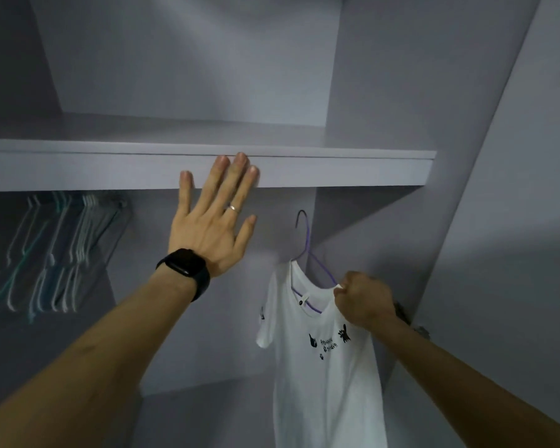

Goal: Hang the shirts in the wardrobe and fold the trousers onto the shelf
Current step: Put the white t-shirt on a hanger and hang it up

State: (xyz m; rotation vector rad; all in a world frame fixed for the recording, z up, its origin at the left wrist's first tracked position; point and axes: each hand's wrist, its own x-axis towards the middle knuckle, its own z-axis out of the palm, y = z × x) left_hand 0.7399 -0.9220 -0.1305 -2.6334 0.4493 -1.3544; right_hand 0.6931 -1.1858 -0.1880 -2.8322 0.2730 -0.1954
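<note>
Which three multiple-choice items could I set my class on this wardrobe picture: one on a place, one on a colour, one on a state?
1. Where do the empty hangers hang?
A. Under the shelf, to the left
B. On top of the shelf
C. Above the shelf, on the back wall

2. What colour is the hanger that carries the white shirt?
A. Green
B. Purple
C. Red

3. How is the left hand held?
A. Curled in a fist
B. Gripping a hanger
C. Open, fingers straight, against the shelf's front edge

Answers:
1 A, since they show at lower left, below the shelf.
2 B, since its hook and arms are purple.
3 C, since its straight fingers lie on the shelf's edge.
</note>
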